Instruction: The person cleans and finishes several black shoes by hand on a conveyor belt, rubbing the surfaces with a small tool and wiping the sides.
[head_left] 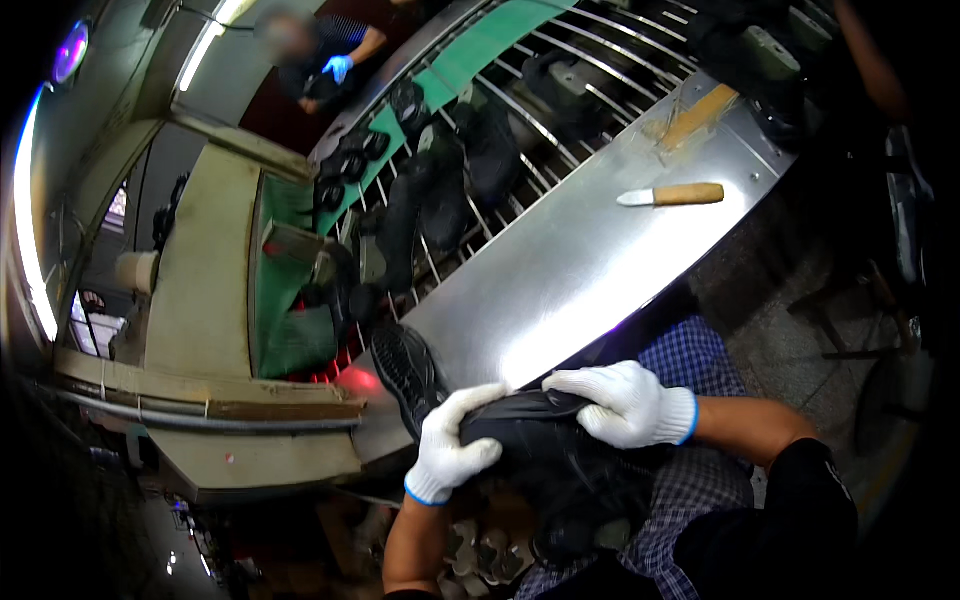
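Both my hands wear white knit gloves with blue cuffs. My left hand (452,445) grips the near end of a black shoe (520,420) held over my lap, just below the edge of a shiny steel worktop (570,270). My right hand (625,402) presses on the shoe's top from the right side. The shoe's dark treaded sole (405,370) points up toward the worktop's corner. My lap is covered by a blue checked cloth (690,360).
A knife with a wooden handle (675,194) lies on the worktop. Beyond it, black shoes (440,180) ride on a metal rod conveyor (560,110) beside a green belt. Another person in a blue glove (338,66) works at the far end. A beige machine (210,290) stands left.
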